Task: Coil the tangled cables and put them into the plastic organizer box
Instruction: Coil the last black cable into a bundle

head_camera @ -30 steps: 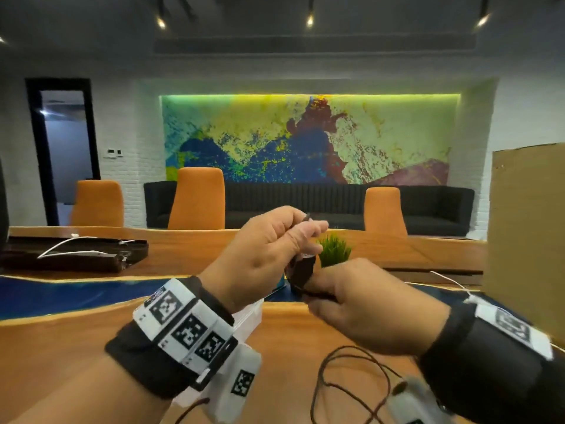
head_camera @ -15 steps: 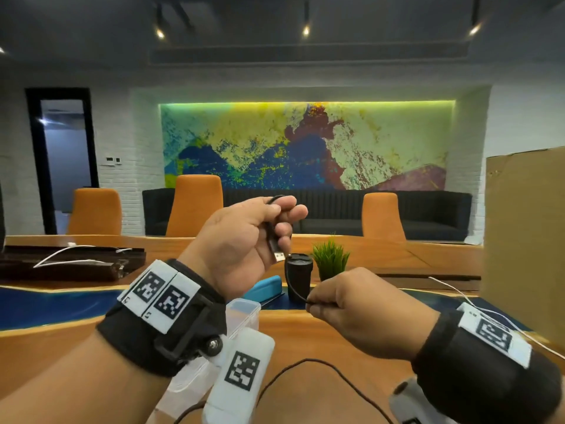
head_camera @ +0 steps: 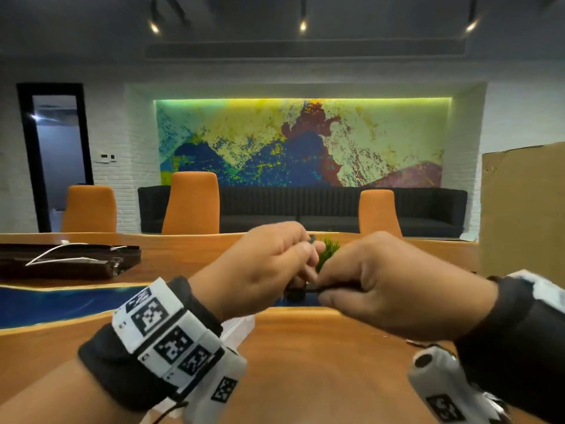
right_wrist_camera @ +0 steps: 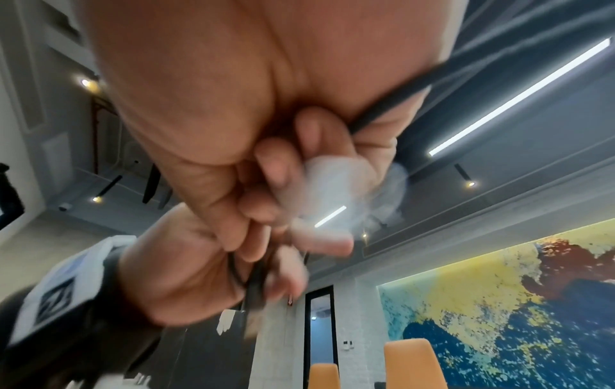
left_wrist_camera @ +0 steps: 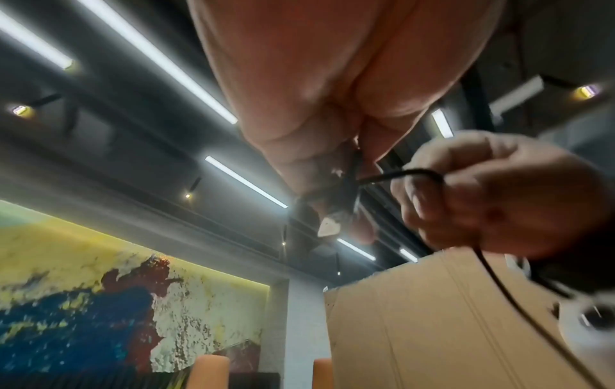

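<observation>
Above the wooden table my two hands meet at chest height. My left hand (head_camera: 301, 255) pinches the plug end of a thin black cable (head_camera: 316, 290), and the plug tip (head_camera: 312, 238) sticks up past the fingers. The left wrist view shows the USB plug (left_wrist_camera: 347, 202) between thumb and fingers. My right hand (head_camera: 328, 290) is curled round the same cable (left_wrist_camera: 402, 174) close beside the left. From the right fist the cable (left_wrist_camera: 499, 279) trails downward. The clear plastic organizer box (head_camera: 241, 327) sits on the table, mostly hidden under my left wrist.
A small green plant (head_camera: 328, 249) and a black cup (head_camera: 295, 295) stand just behind my hands. A tall cardboard box (head_camera: 519, 215) stands at the right. A dark tray (head_camera: 76, 264) with white cables lies far left. Orange chairs (head_camera: 191, 203) line the far side.
My left hand came down and right, back against the right hand, which rose slightly. The loose cable loop that lay on the table in front is out of sight now.
</observation>
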A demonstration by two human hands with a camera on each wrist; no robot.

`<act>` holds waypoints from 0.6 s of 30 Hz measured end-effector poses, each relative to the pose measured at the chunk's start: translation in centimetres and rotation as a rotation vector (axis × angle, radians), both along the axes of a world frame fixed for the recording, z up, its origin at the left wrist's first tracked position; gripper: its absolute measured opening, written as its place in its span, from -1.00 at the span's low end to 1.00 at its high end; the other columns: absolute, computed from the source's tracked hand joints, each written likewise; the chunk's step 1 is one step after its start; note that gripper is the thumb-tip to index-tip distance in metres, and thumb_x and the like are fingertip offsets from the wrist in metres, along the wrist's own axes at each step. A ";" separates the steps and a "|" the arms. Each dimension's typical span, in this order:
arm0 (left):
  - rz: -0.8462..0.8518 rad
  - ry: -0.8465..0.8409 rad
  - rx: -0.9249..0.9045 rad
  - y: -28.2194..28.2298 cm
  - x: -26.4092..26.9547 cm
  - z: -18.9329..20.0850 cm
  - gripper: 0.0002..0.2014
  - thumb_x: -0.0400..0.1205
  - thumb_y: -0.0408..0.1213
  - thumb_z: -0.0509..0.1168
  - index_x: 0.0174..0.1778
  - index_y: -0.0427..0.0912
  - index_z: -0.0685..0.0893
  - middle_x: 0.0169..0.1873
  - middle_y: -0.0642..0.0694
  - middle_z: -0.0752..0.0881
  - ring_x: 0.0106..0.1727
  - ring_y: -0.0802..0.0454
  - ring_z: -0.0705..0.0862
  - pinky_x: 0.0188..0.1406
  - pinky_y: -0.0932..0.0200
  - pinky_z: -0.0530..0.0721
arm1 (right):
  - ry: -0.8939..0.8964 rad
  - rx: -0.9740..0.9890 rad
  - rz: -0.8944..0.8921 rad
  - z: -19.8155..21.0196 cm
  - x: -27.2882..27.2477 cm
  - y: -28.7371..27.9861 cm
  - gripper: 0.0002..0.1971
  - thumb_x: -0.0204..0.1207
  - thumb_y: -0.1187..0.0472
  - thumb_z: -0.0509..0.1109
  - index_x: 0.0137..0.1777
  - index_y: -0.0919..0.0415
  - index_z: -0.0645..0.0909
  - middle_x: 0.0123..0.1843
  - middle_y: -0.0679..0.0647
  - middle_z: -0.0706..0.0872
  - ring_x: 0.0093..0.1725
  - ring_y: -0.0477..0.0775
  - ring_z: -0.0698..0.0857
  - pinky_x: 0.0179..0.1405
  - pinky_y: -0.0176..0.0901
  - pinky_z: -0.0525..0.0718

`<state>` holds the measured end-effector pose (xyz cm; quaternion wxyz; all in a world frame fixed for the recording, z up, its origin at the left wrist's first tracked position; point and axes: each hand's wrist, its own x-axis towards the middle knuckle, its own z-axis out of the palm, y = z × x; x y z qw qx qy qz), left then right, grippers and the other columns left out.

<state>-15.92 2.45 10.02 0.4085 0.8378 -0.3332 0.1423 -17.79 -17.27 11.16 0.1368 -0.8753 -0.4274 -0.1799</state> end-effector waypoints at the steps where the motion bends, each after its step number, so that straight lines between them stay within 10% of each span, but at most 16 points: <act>1: 0.008 -0.040 0.077 0.0 -0.1 -0.2 -0.76 0.81 -0.32 0.13 -0.11 -0.28 0.63 -0.28 0.00 0.76 -0.23 0.25 0.76 -0.20 0.31 0.71 | 0.008 0.068 0.009 0.5 0.1 -0.5 -0.86 0.55 0.10 0.47 -0.25 -0.08 0.71 -0.35 -0.23 0.70 -0.28 -0.15 0.68 -0.34 -0.36 0.56; 6: -0.158 0.146 -0.141 0.3 -0.4 -1.0 -0.61 0.80 -0.19 0.06 0.00 -0.36 0.74 -0.14 -0.23 0.82 -0.30 0.00 0.57 -0.36 0.26 0.53 | -0.061 0.330 -0.025 1.9 1.4 -1.9 -0.84 0.51 0.01 0.48 -0.20 0.05 0.79 -0.35 0.01 0.76 -0.33 0.00 0.70 -0.29 0.09 0.68; 12: -0.308 0.475 -0.716 -1.3 -0.8 -0.7 -0.72 0.78 -0.19 0.05 -0.07 -0.25 0.58 -0.23 -0.23 0.79 -0.45 0.04 0.51 -0.40 0.22 0.55 | -0.054 0.731 -0.147 -1.2 4.3 -1.2 -0.78 0.64 0.11 0.35 -0.18 0.12 0.75 -0.42 -0.02 0.63 -0.43 -0.14 0.54 -0.42 -0.23 0.53; 15: -0.403 0.540 -0.901 -1.8 -0.7 0.0 -0.69 0.83 -0.17 -0.01 -0.12 -0.19 0.54 -0.06 -0.27 0.86 -0.42 0.04 0.65 -0.36 0.24 0.64 | 0.261 0.550 -0.172 -5.5 3.3 1.1 -0.78 0.72 0.11 0.22 -0.03 0.03 0.70 -0.30 -0.07 0.62 -0.30 -0.24 0.56 -0.25 -0.24 0.58; 18: -0.202 0.182 -0.563 -2.0 0.6 -0.5 -0.73 0.86 -0.21 0.01 -0.02 -0.24 0.53 0.18 -0.19 0.82 -0.10 -0.03 0.84 -0.06 0.10 0.79 | 0.395 0.254 -0.180 -6.7 0.9 3.0 -0.82 0.72 0.01 0.21 0.14 -0.04 0.64 -0.09 -0.08 0.69 -0.11 -0.16 0.65 -0.09 -0.23 0.66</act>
